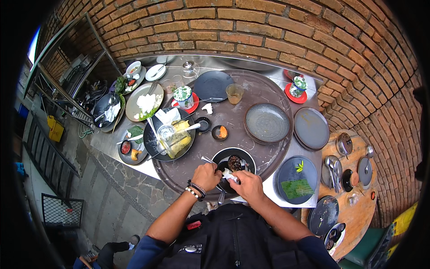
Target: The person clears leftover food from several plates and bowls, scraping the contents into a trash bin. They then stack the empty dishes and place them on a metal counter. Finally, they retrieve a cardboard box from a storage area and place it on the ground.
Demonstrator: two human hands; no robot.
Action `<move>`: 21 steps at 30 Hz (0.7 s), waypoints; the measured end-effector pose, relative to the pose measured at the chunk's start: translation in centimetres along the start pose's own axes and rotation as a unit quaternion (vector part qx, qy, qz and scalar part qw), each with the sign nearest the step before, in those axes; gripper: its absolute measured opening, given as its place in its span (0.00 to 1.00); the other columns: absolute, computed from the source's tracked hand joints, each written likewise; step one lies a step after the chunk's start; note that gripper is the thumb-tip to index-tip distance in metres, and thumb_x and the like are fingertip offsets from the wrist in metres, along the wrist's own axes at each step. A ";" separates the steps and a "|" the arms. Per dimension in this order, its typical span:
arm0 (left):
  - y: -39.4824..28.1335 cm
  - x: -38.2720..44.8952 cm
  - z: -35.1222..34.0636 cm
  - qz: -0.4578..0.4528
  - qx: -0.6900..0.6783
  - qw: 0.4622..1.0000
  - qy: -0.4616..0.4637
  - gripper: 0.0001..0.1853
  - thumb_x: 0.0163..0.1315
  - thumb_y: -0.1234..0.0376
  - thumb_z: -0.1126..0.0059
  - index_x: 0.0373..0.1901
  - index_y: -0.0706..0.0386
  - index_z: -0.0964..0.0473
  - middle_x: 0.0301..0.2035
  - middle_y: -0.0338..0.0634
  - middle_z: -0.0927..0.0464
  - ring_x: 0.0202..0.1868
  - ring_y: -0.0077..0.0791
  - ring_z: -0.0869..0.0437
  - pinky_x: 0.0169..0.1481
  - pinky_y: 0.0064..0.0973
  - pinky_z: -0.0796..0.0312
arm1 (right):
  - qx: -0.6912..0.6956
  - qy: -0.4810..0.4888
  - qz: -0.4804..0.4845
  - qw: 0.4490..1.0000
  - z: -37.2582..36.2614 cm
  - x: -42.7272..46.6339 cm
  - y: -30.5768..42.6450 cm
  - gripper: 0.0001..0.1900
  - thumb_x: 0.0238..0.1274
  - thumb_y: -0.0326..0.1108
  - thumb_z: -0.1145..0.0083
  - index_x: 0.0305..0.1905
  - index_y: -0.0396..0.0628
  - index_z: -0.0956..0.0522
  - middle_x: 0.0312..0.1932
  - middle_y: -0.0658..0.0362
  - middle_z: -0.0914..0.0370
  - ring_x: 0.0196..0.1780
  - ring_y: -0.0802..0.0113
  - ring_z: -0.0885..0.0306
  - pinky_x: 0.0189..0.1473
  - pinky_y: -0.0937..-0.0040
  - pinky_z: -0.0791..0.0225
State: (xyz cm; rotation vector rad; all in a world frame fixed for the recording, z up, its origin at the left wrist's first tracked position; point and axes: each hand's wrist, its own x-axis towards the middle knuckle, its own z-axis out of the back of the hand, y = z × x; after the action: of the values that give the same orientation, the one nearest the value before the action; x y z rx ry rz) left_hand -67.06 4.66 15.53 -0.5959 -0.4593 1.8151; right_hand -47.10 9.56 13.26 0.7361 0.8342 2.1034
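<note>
Both my hands meet over a black bowl at the near edge of a large brown round tray. My left hand and my right hand pinch a crumpled white tissue between them. Inside the bowl, just beyond the tissue, lies a dark, crumbly heap of food. A metal utensil handle sticks out over the rim beside my left hand, and another points towards me. Beyond the bowl stand a small dish with orange food and a small black dish.
Left, a black plate holds leftovers, cutlery and a plastic cup. Stacked grey plates stand right on the tray, near a cup of cloudy drink. A wooden table with dishes is at right; a person's leg shows lower left.
</note>
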 end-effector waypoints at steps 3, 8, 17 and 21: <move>-0.4 -0.5 1.5 0.056 -0.028 0.997 0.045 0.14 0.59 0.62 0.35 0.32 0.68 0.16 0.30 0.68 0.18 0.38 0.66 0.13 0.48 0.54 0.21 | -0.016 0.008 -0.026 0.999 -0.1 0.6 -0.3 0.11 0.58 0.38 0.27 0.41 0.44 0.15 0.34 0.53 0.15 0.35 0.50 0.14 0.38 0.54 0.22; -1.0 -1.8 4.0 0.048 -0.015 0.999 0.009 0.16 0.57 0.61 0.35 0.30 0.69 0.18 0.27 0.66 0.20 0.35 0.66 0.14 0.44 0.51 0.23 | -0.074 0.052 -0.061 0.994 0.1 1.0 -1.4 0.12 0.57 0.39 0.28 0.41 0.44 0.14 0.35 0.52 0.15 0.37 0.48 0.14 0.42 0.51 0.22; 3.7 -3.9 12.4 0.098 -0.077 0.989 -0.081 0.14 0.61 0.63 0.32 0.37 0.68 0.18 0.25 0.60 0.20 0.30 0.58 0.14 0.39 0.44 0.25 | -0.040 0.087 -0.048 0.994 1.8 0.7 0.2 0.14 0.55 0.38 0.26 0.46 0.47 0.11 0.37 0.54 0.14 0.40 0.52 0.14 0.43 0.55 0.22; 7.7 -2.5 14.2 0.152 -0.394 0.896 -0.136 0.06 0.72 0.69 0.37 0.42 0.63 0.19 0.26 0.29 0.22 0.25 0.14 0.26 0.31 0.17 0.34 | -0.002 0.049 -0.101 0.994 3.4 0.0 0.5 0.14 0.52 0.33 0.24 0.46 0.45 0.11 0.34 0.57 0.14 0.30 0.65 0.19 0.34 0.66 0.26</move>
State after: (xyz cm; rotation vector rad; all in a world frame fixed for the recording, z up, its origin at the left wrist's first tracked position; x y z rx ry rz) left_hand -80.74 -0.38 22.81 -1.0037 -1.3976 1.9845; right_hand -44.89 10.40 15.75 0.5255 0.9187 1.9711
